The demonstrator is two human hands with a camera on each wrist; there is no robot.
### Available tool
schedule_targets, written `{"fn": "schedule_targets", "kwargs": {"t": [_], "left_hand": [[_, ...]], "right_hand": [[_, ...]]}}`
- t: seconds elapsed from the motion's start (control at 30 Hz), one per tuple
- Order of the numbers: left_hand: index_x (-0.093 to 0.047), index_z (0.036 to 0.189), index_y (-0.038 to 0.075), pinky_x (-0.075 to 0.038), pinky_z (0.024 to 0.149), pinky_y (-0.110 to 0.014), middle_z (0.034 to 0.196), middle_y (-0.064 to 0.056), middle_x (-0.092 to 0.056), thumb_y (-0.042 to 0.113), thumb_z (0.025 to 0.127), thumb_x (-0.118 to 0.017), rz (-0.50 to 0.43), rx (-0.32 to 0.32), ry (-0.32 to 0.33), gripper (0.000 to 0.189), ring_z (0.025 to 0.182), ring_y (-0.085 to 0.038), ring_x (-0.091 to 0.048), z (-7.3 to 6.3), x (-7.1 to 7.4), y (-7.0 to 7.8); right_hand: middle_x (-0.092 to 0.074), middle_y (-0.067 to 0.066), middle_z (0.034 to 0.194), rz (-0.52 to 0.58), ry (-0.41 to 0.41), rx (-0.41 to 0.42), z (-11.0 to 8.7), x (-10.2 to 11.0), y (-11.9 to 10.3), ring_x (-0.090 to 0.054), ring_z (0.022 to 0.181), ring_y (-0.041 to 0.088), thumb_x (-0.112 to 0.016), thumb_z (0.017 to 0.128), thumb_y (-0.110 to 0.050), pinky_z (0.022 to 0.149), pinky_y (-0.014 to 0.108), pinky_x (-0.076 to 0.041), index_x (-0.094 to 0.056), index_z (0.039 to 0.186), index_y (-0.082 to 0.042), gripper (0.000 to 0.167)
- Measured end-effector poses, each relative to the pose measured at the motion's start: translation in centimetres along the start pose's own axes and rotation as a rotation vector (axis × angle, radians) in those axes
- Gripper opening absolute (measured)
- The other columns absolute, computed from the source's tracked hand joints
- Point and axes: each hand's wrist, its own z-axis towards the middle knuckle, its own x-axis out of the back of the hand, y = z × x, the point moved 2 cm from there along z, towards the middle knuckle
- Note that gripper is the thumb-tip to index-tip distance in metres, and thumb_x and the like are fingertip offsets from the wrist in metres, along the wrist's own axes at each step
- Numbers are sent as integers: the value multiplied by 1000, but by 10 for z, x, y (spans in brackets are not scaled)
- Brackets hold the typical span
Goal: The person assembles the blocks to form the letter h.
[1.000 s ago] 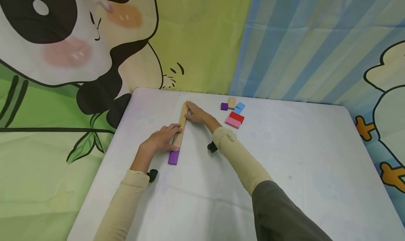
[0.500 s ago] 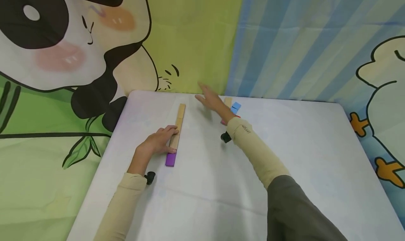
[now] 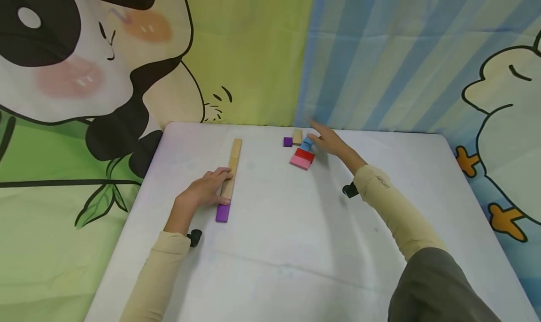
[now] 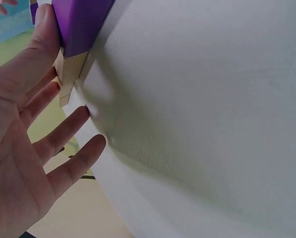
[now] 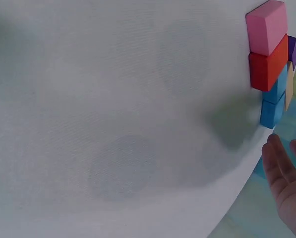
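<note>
A straight row of plain wooden blocks, ending in a purple block nearest me, lies on the table's left part. My left hand rests along the row's left side. Its thumb presses at the purple block and two fingertips touch the wood, while the other two fingers stretch out straight, clear of it. My right hand, fingers extended, hovers beside two blue blocks at the back. In the right wrist view its fingertips lie just off the nearer blue block, with nothing held.
Beside the blue blocks are a red block, a pink block, a small purple cube and a wooden block. The white-covered table ends at a printed cloth backdrop.
My right hand has left the far end of the wooden row and swung right to the coloured blocks, fingers spreading. My left hand keeps its place on the row.
</note>
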Motion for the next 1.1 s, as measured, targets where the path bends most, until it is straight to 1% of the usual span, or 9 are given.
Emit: {"fn": "schedule_targets", "kwargs": {"t": [0.13, 0.23, 0.37, 0.47, 0.67, 0.77, 0.93, 1.03, 1.1], "left_hand": [[-37, 148, 9, -42, 104, -55, 159, -9, -25, 33, 81, -78, -1, -4, 3, 82, 138, -36, -34, -2, 3, 0], [-37, 148, 8, -41, 105, -55, 159, -10, -25, 32, 81, -78, 0, -7, 3, 82, 138, -36, -34, -2, 4, 0], [-37, 147, 8, -41, 105, -55, 159, -9, -25, 31, 81, -78, 1, -5, 6, 81, 138, -36, -35, -1, 5, 0], [-38, 147, 9, -42, 104, -56, 159, -9, -25, 32, 81, -77, 2, -6, 8, 80, 138, -36, -35, 0, 4, -1], [-38, 147, 10, -42, 104, -55, 160, -8, -25, 35, 81, -77, -1, -19, -6, 81, 138, -36, -35, 3, -4, 2], [-38, 147, 10, -42, 104, -54, 160, -7, -25, 35, 81, -77, -10, -5, -11, 81, 139, -35, -34, 2, -4, 4], [-37, 148, 12, -41, 105, -55, 160, -6, -25, 34, 81, -78, -13, 23, -13, 81, 140, -34, -33, -2, -1, 5], [-37, 148, 12, -41, 105, -55, 160, -6, -24, 35, 81, -77, -11, 35, -12, 81, 140, -34, -33, -4, 1, 4], [-37, 148, 13, -41, 105, -55, 160, -6, -24, 35, 81, -77, -8, 36, -10, 81, 140, -34, -33, -4, 2, 3]], "right_hand": [[-24, 18, 160, -1, -23, -59, -1, -3, 11, -33, 142, 41, -43, 103, -32, 116, 55, -29, -18, 155, -9, 62], [-24, 19, 160, 1, -30, -68, 0, -4, 10, -39, 138, 42, -43, 103, -33, 115, 56, -31, -17, 156, -10, 63], [-23, 19, 160, 7, -37, -71, 0, -8, 8, -40, 136, 43, -44, 103, -34, 114, 56, -32, -17, 156, -9, 64], [-24, 19, 159, 11, -42, -82, -1, -12, 7, -39, 137, 41, -45, 103, -33, 113, 55, -34, -18, 156, -11, 64], [-29, 19, 157, -12, -47, -120, -13, -23, 12, -35, 140, 39, -48, 102, -32, 114, 55, -33, -19, 156, -14, 64], [-29, 19, 157, -33, -47, -112, -21, -27, 11, -31, 143, 38, -50, 101, -32, 115, 55, -31, -20, 156, -14, 65], [-28, 19, 158, -71, -45, -57, -31, -30, -1, -26, 145, 39, -51, 100, -32, 116, 57, -28, -21, 155, -14, 65], [-28, 21, 157, -83, -48, -28, -35, -31, -8, -26, 145, 41, -53, 100, -31, 116, 59, -27, -24, 155, -12, 65], [-29, 22, 157, -93, -53, -16, -36, -33, -12, -28, 144, 42, -54, 99, -31, 115, 59, -28, -26, 154, -12, 65]]}}
